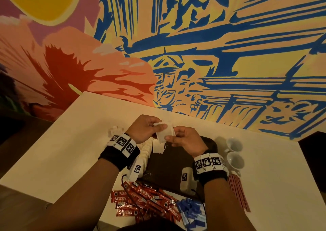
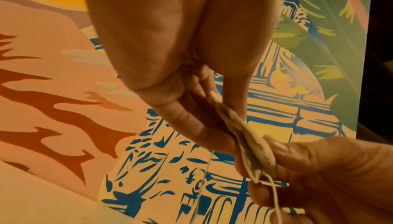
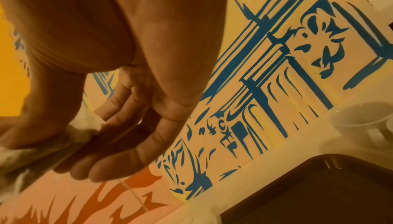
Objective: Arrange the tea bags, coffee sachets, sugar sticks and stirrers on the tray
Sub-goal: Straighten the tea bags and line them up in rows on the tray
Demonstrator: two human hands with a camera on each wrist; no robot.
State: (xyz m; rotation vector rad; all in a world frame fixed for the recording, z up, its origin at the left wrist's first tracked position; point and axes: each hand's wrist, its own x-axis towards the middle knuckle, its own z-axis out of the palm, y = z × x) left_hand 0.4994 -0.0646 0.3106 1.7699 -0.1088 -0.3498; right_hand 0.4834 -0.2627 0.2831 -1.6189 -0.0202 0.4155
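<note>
Above the far edge of the dark brown tray (image 1: 169, 167), both hands hold a small bunch of white tea bags (image 1: 166, 133). My left hand (image 1: 158, 124) pinches their top between thumb and fingers. My right hand (image 1: 172, 135) pinches the lower corner. In the left wrist view the tea bags (image 2: 251, 145) sit edge-on between the left hand (image 2: 225, 126) and the right hand's thumb, with a string (image 2: 276, 199) hanging down. In the right wrist view the right hand (image 3: 74, 147) curls round the tea bags (image 3: 85, 125). A row of tea bags (image 1: 146, 154) lines the tray's left side.
Red coffee sachets (image 1: 141, 200) and blue sugar sticks (image 1: 190, 211) lie heaped at the table's near edge. Red stirrers (image 1: 238, 193) lie right of the tray, beside two white cups (image 1: 235, 153). Loose tea bags (image 1: 115, 130) sit left of the hands. A painted wall stands behind the table.
</note>
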